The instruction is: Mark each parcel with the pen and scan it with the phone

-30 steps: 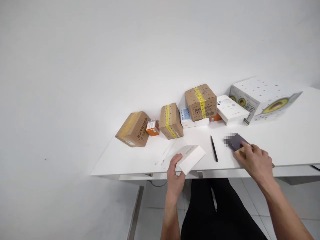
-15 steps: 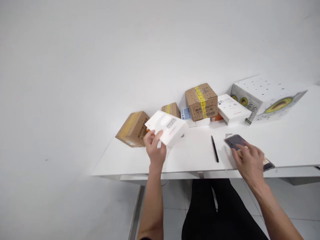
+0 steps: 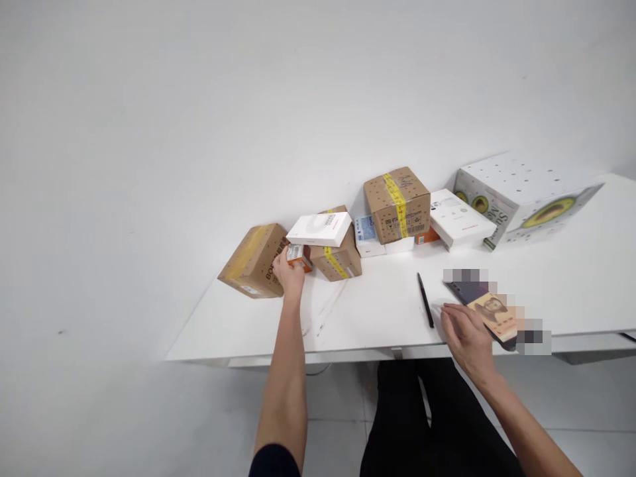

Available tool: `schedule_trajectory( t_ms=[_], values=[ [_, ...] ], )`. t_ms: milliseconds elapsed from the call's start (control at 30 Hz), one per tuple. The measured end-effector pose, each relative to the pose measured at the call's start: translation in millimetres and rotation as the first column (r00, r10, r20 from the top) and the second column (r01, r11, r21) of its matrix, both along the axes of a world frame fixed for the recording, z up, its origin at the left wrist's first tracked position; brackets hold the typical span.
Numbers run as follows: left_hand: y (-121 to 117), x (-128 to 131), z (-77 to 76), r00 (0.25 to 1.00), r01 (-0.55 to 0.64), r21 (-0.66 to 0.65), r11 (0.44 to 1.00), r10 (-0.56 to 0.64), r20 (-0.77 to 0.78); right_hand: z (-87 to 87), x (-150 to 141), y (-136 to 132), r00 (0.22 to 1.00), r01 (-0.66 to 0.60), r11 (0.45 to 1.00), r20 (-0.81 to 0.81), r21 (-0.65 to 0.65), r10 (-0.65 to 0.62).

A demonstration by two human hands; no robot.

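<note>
My left hand (image 3: 289, 273) is closed on a small orange-and-grey box (image 3: 304, 260), between the large brown carton (image 3: 256, 262) on the left and a smaller brown carton (image 3: 342, 258). A flat white box (image 3: 320, 229) rests on top of that smaller carton. Over the front of the table, my right hand (image 3: 467, 338) has its fingers loosely stretched and holds nothing. Just beyond it lies a dark smartphone (image 3: 464, 289) with a portrait card (image 3: 493, 317) on its back. A black pen (image 3: 425, 301) lies to the left of this hand.
Along the wall, another brown carton (image 3: 397, 205) with yellow tape sits on a blue-and-white box (image 3: 366, 228). To its right are a white box (image 3: 462, 222), an orange box (image 3: 427, 236) partly hidden, and a large avocado-printed box (image 3: 527, 195). All stand on the white table (image 3: 368, 311).
My left hand has put the flat white box onto the smaller carton, let go, and taken hold of the small orange-and-grey box. My right hand has come off the smartphone, moving left.
</note>
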State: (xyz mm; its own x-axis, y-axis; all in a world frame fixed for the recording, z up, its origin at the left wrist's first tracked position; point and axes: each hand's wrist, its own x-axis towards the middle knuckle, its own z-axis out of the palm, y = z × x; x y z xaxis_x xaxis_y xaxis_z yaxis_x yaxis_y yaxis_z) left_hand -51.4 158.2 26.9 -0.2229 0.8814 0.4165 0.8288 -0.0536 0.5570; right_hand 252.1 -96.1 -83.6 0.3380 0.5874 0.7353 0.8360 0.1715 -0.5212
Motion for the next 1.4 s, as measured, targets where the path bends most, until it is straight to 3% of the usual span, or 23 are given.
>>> schedule_trajectory(
  t_ms=[67,167,267,367,467,567,633,767,833,900,1000,1100,1233,1400],
  values=[
    [10,-7,-12.7,0.997,-0.066,-0.117,0.991,0.069,0.019,0.3,0,0,1.0,-0.006,1.0,0.025,0.007,0.006],
    [25,-7,-27.8,0.995,-0.07,-0.199,0.978,0.082,0.052,-0.6,0,1,0.999,-0.007,1.0,0.053,0.008,0.006],
    [31,1,-34.8,0.989,-0.099,-0.212,0.972,0.12,0.09,-1.7,0,2,0.997,-0.007,1.0,0.072,0.0,0.007],
    [20,9,-36.4,0.98,-0.134,-0.175,0.975,0.156,0.122,-1.4,0,2,0.997,-0.012,1.0,0.078,0.0,0.012],
    [-16,8,-40.7,0.978,-0.128,-0.149,0.981,0.15,0.145,-0.7,1,2,0.998,-0.007,1.0,0.066,0.01,0.006],
    [-73,-5,-53.7,0.976,-0.132,-0.117,0.984,0.15,0.16,-0.8,1,0,0.999,-0.009,1.0,0.051,0.004,0.008],
    [-116,-14,-64.3,0.96,-0.107,-0.034,0.994,0.112,0.255,-1.3,1,-1,0.999,-0.007,1.0,0.042,0.002,0.007],
    [-191,-11,-73.5,0.916,0.12,-0.021,0.993,-0.103,0.388,-1.0,1,-3,1.0,0.017,1.0,-0.02,-0.016,-0.018],
    [-215,3,-70.6,0.839,0.241,-0.02,0.97,-0.198,0.507,0.5,0,-5,0.996,0.025,0.999,-0.082,-0.024,-0.027],
    [-227,21,-65.9,0.689,0.352,-0.038,0.935,-0.232,0.687,2.9,-3,-8,0.987,0.026,1.0,-0.158,-0.011,-0.027],
    [-233,46,-61.1,0.466,0.449,-0.075,0.89,-0.162,0.87,7.7,-10,-13,0.968,-0.004,1.0,-0.249,0.001,0.004],
    [-230,65,-59.3,0.291,0.514,-0.114,0.851,-0.048,0.955,12.4,-16,-16,0.969,-0.081,0.997,-0.234,-0.013,0.076],
    [-226,78,-55.5,0.125,0.558,-0.107,0.823,0.044,0.991,18.4,-25,-15,0.953,-0.251,0.968,-0.181,-0.023,0.242],
    [-224,81,-51.1,-0.012,0.573,-0.133,0.809,0.171,0.985,22.8,-43,-8,0.847,-0.524,0.85,-0.139,-0.057,0.513]
  ],
)
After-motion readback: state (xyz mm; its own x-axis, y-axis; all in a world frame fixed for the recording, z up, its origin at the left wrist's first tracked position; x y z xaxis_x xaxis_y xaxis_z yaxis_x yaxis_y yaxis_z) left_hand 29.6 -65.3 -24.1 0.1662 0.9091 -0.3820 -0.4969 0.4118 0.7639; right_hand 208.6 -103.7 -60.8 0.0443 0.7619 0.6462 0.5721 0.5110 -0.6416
